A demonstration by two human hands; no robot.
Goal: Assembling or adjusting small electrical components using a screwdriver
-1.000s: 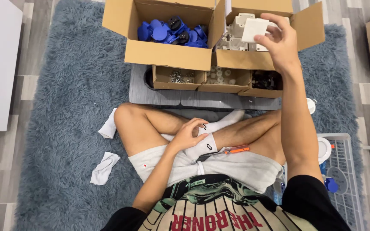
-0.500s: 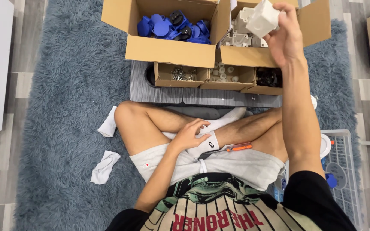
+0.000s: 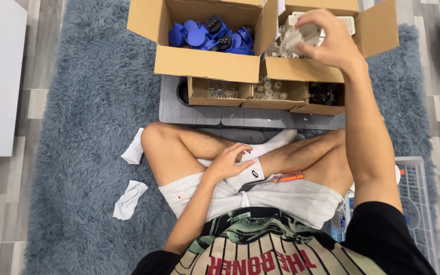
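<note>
Two cardboard boxes [image 3: 207, 63] on shaggy grey rug [image 3: 85, 127] (wood floor around); right hand [image 3: 332, 43] fingers clasp white part [image 3: 301, 36].

Matt cardboard box [image 3: 207, 63]; shaggy rug [image 3: 85, 117]; seemingly plastic housing [image 3: 301, 36].

blue plugs [image 3: 211, 36], brown boxes [image 3: 207, 63], grey-blue rug [image 3: 85, 117], orange screwdriver [image 3: 289, 177]

A shaggy grey-blue rug [image 3: 77, 127] covers the wood-look floor [image 3: 31, 102]. On the rug at twelve o'clock lies a grey ribbed mat [image 3: 199, 114] bearing open cardboard boxes [image 3: 204, 63]. Two crumpled white cloths [image 3: 128, 199] lie at nine o'clock, a white wire basket [image 3: 418, 203] at four.
</note>
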